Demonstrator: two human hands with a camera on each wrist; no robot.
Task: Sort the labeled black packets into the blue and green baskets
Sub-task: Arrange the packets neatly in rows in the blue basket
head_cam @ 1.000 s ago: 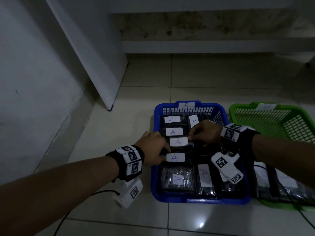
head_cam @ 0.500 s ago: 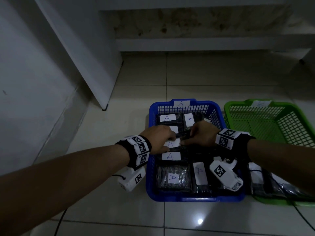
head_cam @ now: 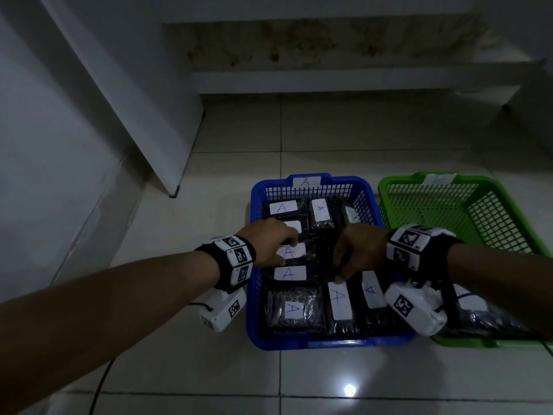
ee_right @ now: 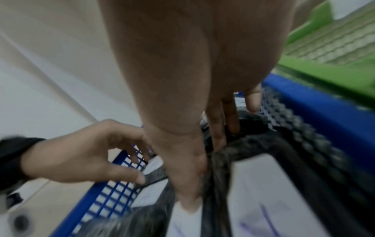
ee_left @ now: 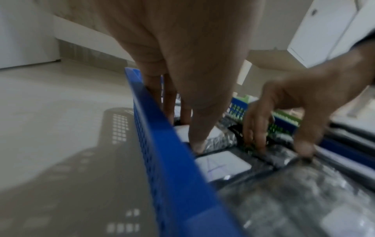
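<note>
both hands working in blue basket (head_cam: 311,342): left hand (head_cam: 270,242) fingers spread, pressing packets (head_cam: 294,308) flat; right hand (head_cam: 359,250) pinching packet edge (ee_right: 219,160). best w/ labels facing up, rows snug.

Head cam looks down from above; both wrist cams close in, sharing blue basket (head_cam: 311,342).

We reach both arms forward, our left hand (head_cam: 270,241) with fingers extended downward, our right hand (head_cam: 357,250) with fingers loosely bent, fingertips down.
</note>
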